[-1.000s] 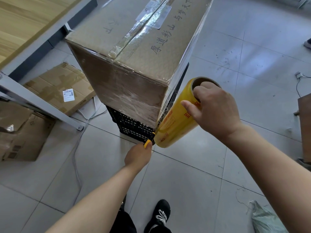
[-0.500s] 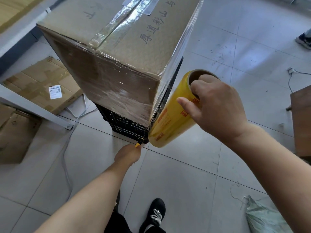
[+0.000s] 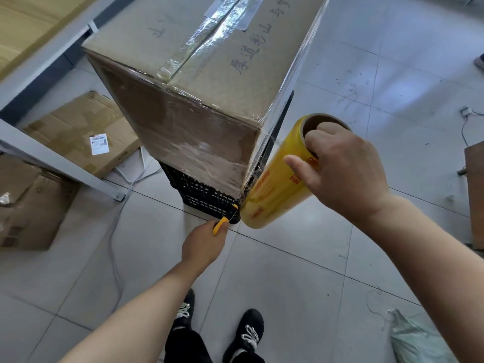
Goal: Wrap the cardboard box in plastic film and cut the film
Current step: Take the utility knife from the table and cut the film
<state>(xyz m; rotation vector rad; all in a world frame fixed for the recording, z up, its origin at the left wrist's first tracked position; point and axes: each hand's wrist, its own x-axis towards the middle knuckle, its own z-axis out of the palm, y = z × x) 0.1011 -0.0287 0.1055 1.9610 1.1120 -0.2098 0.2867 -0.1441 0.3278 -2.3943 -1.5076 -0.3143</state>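
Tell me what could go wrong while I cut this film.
The knife in your left hand works right beside the box corner; a slip could slash the wrapped layers or the cardboard. The box overhangs the smaller black crate, so tugging the roll with your right hand might tip it.

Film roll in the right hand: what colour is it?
The roll is yellow with red lettering, seen best in the head view.

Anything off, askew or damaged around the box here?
No damage shows. The film between the box's near corner and the roll is bunched into strands rather than flat, where the left hand holds a yellow knife. Flattened cardboard lies on the floor under the table.
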